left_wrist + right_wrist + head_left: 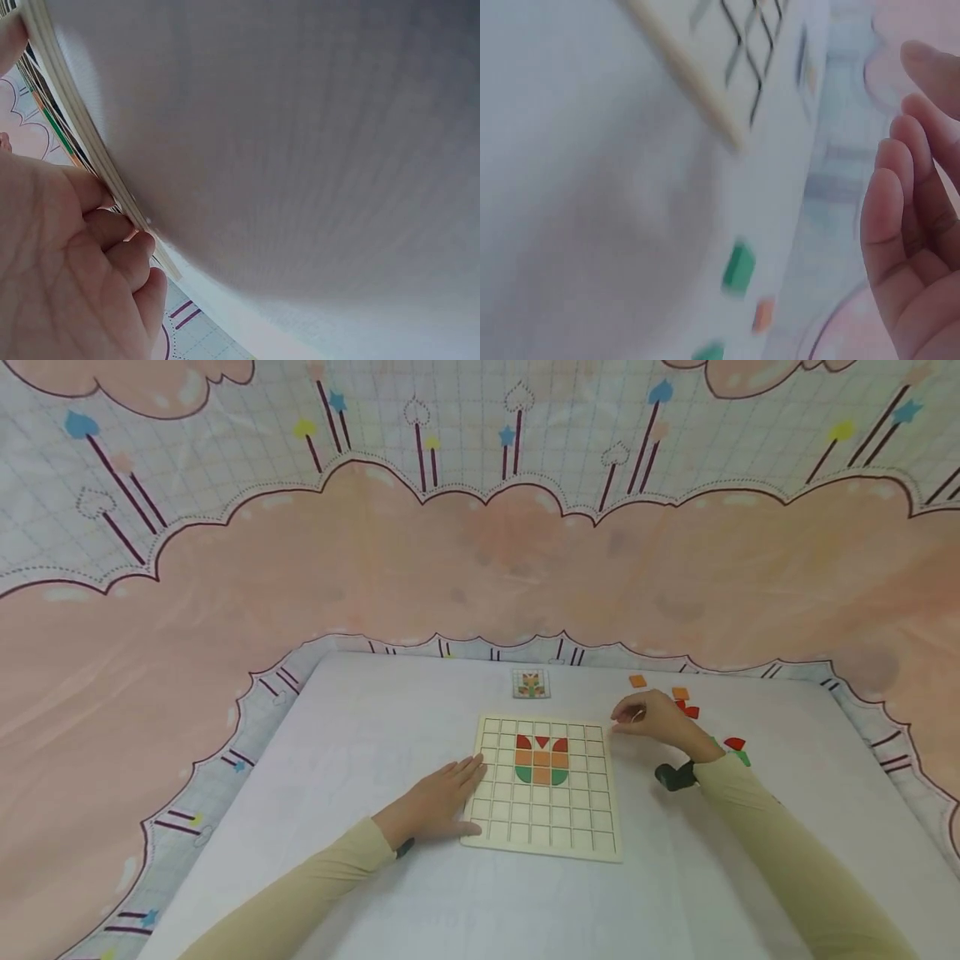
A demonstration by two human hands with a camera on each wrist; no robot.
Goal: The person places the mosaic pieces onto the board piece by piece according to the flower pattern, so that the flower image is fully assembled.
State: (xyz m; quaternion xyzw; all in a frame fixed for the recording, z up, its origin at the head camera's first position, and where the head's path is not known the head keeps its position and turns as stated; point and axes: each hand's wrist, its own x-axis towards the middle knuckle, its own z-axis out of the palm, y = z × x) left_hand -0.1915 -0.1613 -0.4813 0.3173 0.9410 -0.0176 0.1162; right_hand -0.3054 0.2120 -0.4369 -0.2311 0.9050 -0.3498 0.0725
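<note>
A pale square board (540, 831) with a grid of cells lies on the white table. In its upper middle, red, orange and green tiles (542, 759) form a small pattern. My left hand (438, 797) rests along the board's left edge, fingertips on the rim and thumb near the lower corner. In the left wrist view, those fingertips touch the board's side (105, 165). My right hand (652, 720) is raised beside the board's upper right corner. Its fingers bend loosely, and I see nothing between them in the right wrist view, where thumb and fingers stand apart.
A small pattern card (531, 683) lies behind the board. Loose orange squares (637, 681), red pieces (690, 711), a red rounded piece (735, 743) and green pieces (742, 757) lie at the right, partly behind my right arm. A patterned cloth (480, 568) hangs behind the table.
</note>
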